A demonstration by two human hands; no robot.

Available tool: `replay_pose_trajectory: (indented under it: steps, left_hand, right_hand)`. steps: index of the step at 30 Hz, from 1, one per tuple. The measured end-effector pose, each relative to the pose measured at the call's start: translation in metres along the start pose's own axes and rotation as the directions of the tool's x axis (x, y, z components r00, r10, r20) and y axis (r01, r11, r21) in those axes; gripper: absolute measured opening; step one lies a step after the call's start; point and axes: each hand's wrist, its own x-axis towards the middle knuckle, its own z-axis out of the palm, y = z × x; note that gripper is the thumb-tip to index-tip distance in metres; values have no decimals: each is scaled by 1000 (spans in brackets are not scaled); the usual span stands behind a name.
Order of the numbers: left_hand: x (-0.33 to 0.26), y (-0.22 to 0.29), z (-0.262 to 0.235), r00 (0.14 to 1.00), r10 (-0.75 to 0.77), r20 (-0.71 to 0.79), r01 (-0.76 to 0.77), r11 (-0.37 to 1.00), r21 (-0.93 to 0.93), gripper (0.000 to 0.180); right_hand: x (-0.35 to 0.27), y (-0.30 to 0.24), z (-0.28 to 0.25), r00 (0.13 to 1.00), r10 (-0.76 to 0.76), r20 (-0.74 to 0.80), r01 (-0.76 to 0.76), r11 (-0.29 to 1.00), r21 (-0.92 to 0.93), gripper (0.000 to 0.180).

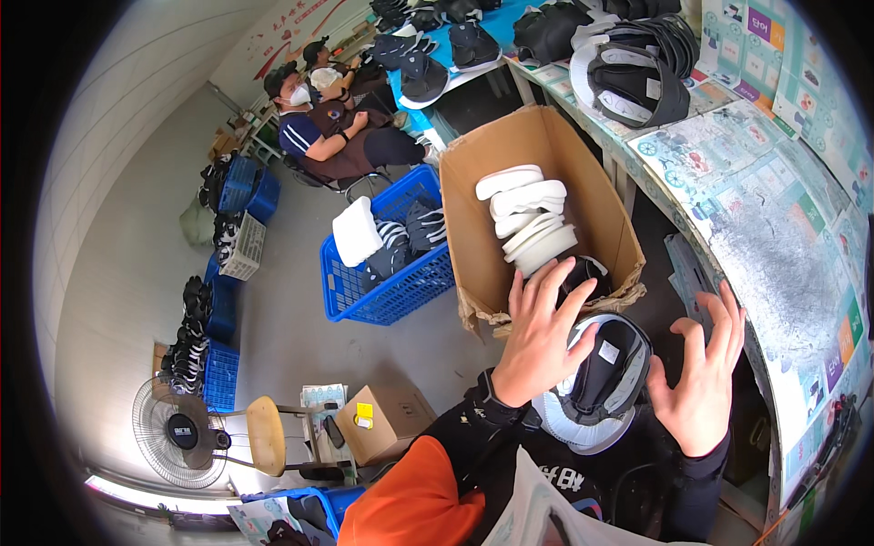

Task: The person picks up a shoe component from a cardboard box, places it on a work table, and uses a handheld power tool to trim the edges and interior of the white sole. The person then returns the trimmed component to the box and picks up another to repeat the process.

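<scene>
A black cap (601,387) with a pale grey brim lies upside down in my lap, its inside and a small white label facing up. My left hand (539,338) hovers over its left edge with fingers spread; whether the thumb touches the cap I cannot tell. On the other side my right hand (696,393) is raised, its fingers apart and curved, holding nothing. Just beyond stands an uncovered cardboard box (496,150). Inside it a row of white curved pads (528,202) leans together, and a dark rounded item (594,273) sits at its near end, partly behind my left fingers.
A worktable (765,227) curves along the right, with stacked caps (633,77) at its far end. Left of the box is a blue basket (387,309) holding dark caps. A fan (182,432) stands lower left. A seated person (314,136) is farther off.
</scene>
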Motion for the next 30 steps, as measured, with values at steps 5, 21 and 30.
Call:
replay_pose_trajectory:
  steps: [5, 21, 30]
  left_hand:
    - [-12, -15, 21, 994, 15, 111, 8, 978, -207, 39]
    - [-30, -103, 140, 824, -196, 532, 501, 690, -522, 23]
    - [-41, -97, 140, 818, -152, 554, 484, 703, -521, 27]
  right_hand:
    - [-7, 5, 12, 1000, -10, 13, 9, 998, 66, 46]
    - [-61, 102, 153, 885, 417, 205, -448, 648, 616, 22]
    - [-61, 88, 137, 948, 286, 142, -316, 771, 553, 47]
